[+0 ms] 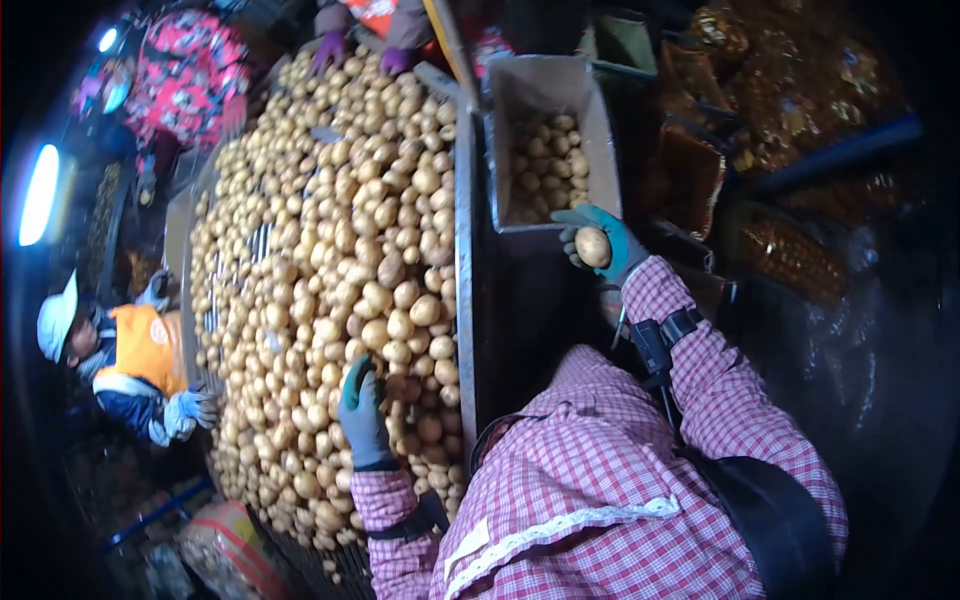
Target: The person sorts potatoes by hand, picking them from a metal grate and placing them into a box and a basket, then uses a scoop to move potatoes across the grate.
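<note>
My right hand (610, 242), in a green and grey glove, is closed around a single potato (592, 247). It is at the near edge of a grey-walled box (555, 70) that has potatoes (550, 165) in its bottom. My left hand (364, 412), gloved the same way, rests among the potatoes (320, 240) spread over a wide sorting table. Its fingers are loosely curled and apart from the thumb, beside some shaded potatoes. No potato shows within that hand, and its palm side is hidden.
A metal rail (465, 270) edges the table between potatoes and box. Across the table stands a person in an orange vest (148, 345); purple-gloved hands (397, 60) work at the far end. Crates (690, 180) stand at right; a filled sack (230, 550) lies lower left.
</note>
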